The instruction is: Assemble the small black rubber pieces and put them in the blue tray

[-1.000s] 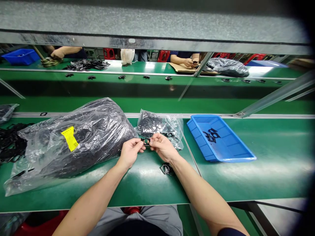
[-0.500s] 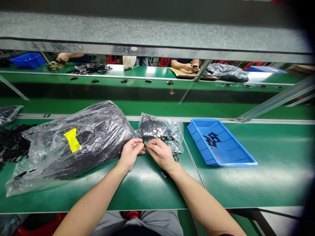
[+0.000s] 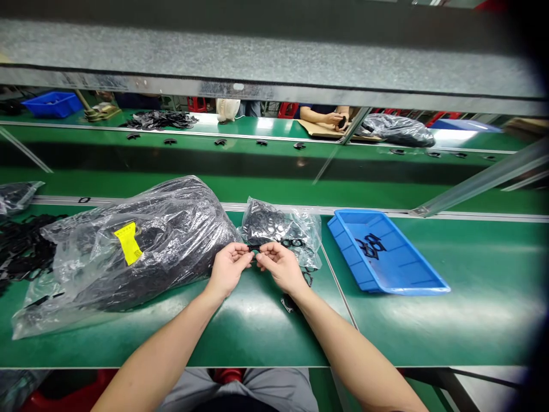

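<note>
Between the fingertips of my left hand (image 3: pixel 231 264) and my right hand (image 3: pixel 279 264) is a small black plastic part (image 3: pixel 254 248), pinched at both ends. My fingers cover much of it. Just behind my hands lies a small clear bag (image 3: pixel 262 220) filled with black ring-shaped parts. Some black ring frames (image 3: pixel 293 242) rest on that bag, and another black part (image 3: pixel 288 303) lies beside my right wrist. A large clear bag (image 3: pixel 171 252) of black parts, with a yellow label (image 3: pixel 128 243), bulges to the left of my left hand.
At the right stands a blue tray (image 3: pixel 412 277) holding several black frames. A heap of black parts (image 3: pixel 26 246) lies at the far left. Beyond a green belt (image 3: pixel 266 186) carrying black pieces, a co-worker's hands (image 3: pixel 337 118) hold a dark part. A metal shelf (image 3: pixel 274 63) spans overhead.
My hands have turned the black part, so it lies level between my fingertips and shows more. Across the belt, the hand at the far left has drawn mostly out of view.
</note>
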Demonstrator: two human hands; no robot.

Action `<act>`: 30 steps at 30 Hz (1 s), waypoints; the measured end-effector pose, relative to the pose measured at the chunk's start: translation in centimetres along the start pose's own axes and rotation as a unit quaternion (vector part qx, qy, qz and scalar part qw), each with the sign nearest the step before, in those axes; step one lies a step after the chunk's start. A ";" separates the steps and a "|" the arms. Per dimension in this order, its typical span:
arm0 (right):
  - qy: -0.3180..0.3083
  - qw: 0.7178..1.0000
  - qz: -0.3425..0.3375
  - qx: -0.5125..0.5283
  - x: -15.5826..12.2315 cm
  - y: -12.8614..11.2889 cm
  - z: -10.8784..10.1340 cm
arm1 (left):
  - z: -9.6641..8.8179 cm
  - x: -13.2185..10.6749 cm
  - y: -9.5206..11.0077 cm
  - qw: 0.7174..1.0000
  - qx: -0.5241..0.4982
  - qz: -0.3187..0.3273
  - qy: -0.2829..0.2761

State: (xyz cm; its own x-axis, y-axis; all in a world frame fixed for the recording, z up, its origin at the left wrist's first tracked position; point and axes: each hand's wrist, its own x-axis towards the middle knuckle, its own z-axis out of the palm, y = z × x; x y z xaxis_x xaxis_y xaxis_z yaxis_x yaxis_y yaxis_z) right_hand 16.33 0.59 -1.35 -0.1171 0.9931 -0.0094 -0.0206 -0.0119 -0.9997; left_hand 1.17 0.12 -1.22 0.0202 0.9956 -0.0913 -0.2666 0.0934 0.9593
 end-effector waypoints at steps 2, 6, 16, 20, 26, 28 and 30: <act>0.003 1.000 -0.005 -0.008 -0.1 0.0 0.1 | 0.0 0.0 -0.1 1.000 0.011 0.010 -0.005; 0.007 0.999 -0.021 -0.026 -0.4 -0.1 0.4 | -0.1 -0.1 0.1 0.999 0.032 0.014 -0.008; 0.038 0.996 -0.058 -0.058 -0.4 0.1 0.3 | -0.2 -0.2 0.0 0.999 0.042 0.023 -0.004; 0.054 0.991 -0.083 -0.094 -0.5 0.1 0.2 | -0.2 -0.3 0.0 0.998 0.054 0.038 -0.007; 0.071 0.961 -0.207 -0.170 -0.8 -0.2 0.4 | -0.2 -0.3 -0.3 0.996 0.061 0.060 -0.004; 0.070 0.950 -0.239 -0.190 -0.9 -0.3 0.4 | -0.2 -0.4 -0.4 0.995 0.067 0.071 -0.007; 0.075 0.945 -0.249 -0.197 -1.0 -0.4 0.5 | -0.2 -0.5 -0.5 0.993 0.079 0.084 -0.008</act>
State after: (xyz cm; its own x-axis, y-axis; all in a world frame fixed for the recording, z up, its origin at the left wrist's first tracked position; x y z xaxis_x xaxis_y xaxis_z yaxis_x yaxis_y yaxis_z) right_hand 16.00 -0.42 -0.91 -0.0474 0.8699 0.4909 0.3379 0.4765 -0.8117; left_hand 1.09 -0.41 -1.68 0.0032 0.9971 0.0757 -0.1125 -0.0748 0.9908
